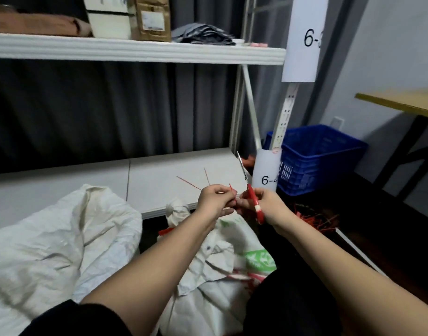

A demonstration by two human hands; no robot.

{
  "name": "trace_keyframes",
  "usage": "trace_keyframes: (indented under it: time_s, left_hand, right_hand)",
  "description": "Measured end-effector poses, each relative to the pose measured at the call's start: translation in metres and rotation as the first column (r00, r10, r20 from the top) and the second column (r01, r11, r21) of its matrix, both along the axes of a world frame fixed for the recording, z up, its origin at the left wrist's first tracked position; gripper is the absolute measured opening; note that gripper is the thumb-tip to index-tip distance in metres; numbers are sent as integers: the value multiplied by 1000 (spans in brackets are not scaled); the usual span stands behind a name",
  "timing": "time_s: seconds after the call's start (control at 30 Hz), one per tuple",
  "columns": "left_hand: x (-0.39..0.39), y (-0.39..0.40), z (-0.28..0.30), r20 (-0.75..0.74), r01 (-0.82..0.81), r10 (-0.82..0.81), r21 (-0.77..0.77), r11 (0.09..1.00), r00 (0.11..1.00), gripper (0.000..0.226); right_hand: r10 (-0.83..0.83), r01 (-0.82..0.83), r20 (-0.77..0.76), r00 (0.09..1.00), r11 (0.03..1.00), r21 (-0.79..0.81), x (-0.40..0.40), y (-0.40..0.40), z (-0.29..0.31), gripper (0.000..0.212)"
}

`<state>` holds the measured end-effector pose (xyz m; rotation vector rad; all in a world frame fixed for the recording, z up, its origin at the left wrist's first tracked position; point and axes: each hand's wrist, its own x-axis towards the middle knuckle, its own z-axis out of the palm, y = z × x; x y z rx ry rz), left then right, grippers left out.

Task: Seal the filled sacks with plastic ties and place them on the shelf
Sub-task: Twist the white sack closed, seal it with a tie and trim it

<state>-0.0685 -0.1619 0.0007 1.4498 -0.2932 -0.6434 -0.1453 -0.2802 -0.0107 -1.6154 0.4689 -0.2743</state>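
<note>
While both arms reach to frame centre, left hand has fingers curled, pinching thin red plastic ties above the bunched neck of the printed sack. Plain white sack lies lower left against the lower shelf. Right hand grips red-handled scissors, blades up. More ties lie on the floor at right.

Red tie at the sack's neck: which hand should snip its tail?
Right. The right hand already holds the scissors, blades up beside the red tie, which the left hand pinches.
</note>
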Motion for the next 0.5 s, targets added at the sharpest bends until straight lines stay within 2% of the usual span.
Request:
trace_keyframes:
  time_s: [0.17,0.3,0.4,0.5]
  left_hand:
    - [-17,-62,-2,57,49,-51,39,998,997,16]
    - [-30,-114,-17,38,152,-156,88,984,987,18]
    - [-38,-150,-33,-22,254,-253,136,958,967,16]
    - [-41,-180,-52,-36,299,-298,202,933,954,12]
  right_hand:
    - [-65,62,34,997,996,71,-29,-42,0,13]
    - [-203,201,10,979,973,116,-49,-85,-19,17]
    - [-322,327,-75,944,944,53,-62,-120,-41,19]
    - [-519,497,-187,834,854,-153,-68,-163,-78,18]
